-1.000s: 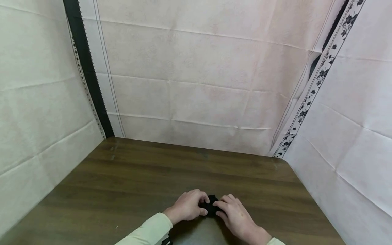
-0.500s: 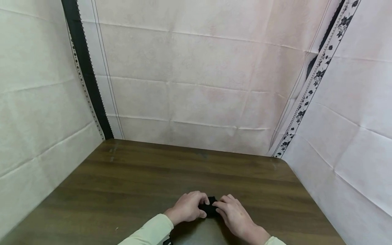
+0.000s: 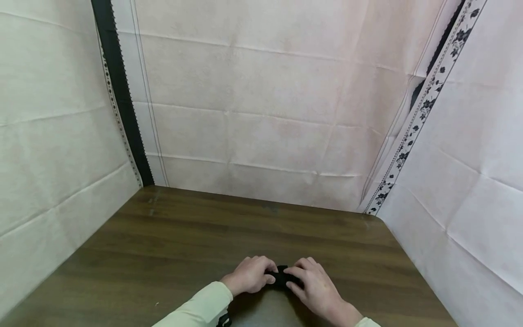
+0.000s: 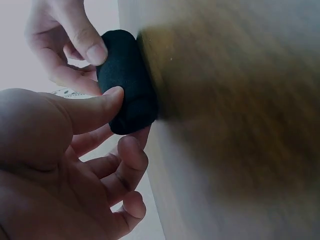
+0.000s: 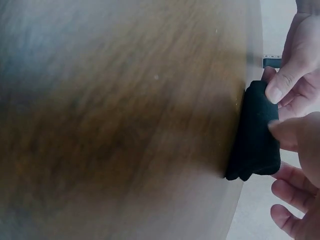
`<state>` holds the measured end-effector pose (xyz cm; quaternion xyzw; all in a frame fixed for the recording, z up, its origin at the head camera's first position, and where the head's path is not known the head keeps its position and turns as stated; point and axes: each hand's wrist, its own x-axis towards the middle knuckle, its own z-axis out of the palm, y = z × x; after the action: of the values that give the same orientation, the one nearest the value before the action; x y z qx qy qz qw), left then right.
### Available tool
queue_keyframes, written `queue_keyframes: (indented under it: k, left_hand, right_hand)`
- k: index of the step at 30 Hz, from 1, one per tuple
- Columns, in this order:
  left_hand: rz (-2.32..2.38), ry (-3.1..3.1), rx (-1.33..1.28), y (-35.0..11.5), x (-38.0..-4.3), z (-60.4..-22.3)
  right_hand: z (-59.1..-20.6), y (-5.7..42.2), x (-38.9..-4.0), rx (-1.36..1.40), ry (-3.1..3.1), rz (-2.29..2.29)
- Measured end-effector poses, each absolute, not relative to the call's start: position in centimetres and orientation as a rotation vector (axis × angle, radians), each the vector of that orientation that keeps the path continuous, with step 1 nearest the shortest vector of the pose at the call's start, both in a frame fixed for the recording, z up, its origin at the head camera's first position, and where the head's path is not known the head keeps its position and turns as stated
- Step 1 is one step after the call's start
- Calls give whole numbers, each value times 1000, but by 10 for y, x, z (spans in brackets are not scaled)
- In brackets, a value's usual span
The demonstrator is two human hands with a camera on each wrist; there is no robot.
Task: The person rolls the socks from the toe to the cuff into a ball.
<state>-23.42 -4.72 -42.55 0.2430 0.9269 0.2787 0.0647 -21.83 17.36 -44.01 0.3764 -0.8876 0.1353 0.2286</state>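
Observation:
A black cloth roll lies on the wooden table between the two hands, its soft layers wound into a short, thick cylinder. My left hand pinches its left end, thumb on the near side and fingers over the far side. At the other end, my right hand holds it the same way. In the left wrist view the left thumb presses on the roll, with the lower fingers curled loosely beside it. Uneven folded edges show at the roll's end in the right wrist view. Much of its far side is hidden by fingers.
The brown wooden table spreads out around the hands. White cloth sheets hang at the back, left and right. A tiny pale speck lies left of the left sleeve.
The black cloth looks lower and more compact between the hands. My right fingers have shifted slightly along it, and its dark end now shows between right thumb and fingers. Both hands stay almost in place.

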Motion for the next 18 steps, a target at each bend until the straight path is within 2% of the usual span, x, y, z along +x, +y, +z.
queue_keyframes:
  k: [8, 18]
  left_hand:
    - [854, 2765, 652, -46, -232, -426]
    - [796, 2912, 753, -42, -225, -422]
  right_hand:
    - [-443, 173, -215, 1040, -2495, 295]
    - [-444, 170, -215, 1061, -2488, 245]
